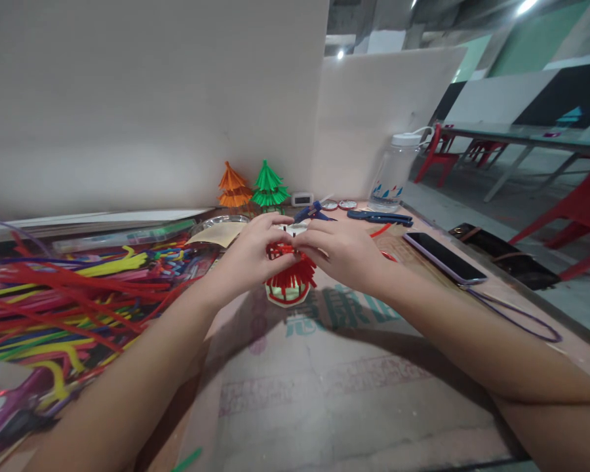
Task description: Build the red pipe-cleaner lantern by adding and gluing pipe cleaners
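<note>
Head view: left fingers (279, 236) and right fingers (320, 240) hold the red model (294, 274).

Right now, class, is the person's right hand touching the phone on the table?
Apart. The head view shows part of the table between the right hand and the phone.
</note>
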The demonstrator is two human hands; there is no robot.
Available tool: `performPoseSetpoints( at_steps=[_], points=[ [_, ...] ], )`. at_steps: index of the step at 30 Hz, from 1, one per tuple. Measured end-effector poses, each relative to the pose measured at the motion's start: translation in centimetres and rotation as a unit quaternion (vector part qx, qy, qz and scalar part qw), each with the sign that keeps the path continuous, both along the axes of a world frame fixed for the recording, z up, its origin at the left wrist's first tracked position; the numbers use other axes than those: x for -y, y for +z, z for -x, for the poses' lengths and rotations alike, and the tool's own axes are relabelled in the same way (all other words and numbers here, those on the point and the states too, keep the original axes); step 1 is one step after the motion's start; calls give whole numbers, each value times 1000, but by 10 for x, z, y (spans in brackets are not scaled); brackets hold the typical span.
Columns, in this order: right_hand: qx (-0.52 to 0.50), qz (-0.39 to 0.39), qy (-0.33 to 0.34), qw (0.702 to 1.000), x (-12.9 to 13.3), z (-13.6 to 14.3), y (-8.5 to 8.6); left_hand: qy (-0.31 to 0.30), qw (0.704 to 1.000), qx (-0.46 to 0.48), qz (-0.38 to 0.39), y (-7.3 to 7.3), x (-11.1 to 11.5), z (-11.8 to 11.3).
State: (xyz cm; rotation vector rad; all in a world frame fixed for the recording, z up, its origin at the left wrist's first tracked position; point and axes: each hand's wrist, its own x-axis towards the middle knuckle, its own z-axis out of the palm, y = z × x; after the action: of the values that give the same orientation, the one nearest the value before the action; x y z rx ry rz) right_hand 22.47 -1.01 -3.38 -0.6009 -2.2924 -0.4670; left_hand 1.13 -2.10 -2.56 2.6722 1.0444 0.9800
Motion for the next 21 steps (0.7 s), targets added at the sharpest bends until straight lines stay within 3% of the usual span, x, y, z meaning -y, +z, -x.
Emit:
performPoseSetpoints(
  at_steps=[15, 21],
  points=[
    [4, -6, 0, 1000, 1, 0, 1, -3, 1000, 0, 1, -1, 0, -1],
    [9, 16, -7, 1000, 1, -1, 1, 1, 1000, 0, 28, 10, 0, 14]
  ],
)
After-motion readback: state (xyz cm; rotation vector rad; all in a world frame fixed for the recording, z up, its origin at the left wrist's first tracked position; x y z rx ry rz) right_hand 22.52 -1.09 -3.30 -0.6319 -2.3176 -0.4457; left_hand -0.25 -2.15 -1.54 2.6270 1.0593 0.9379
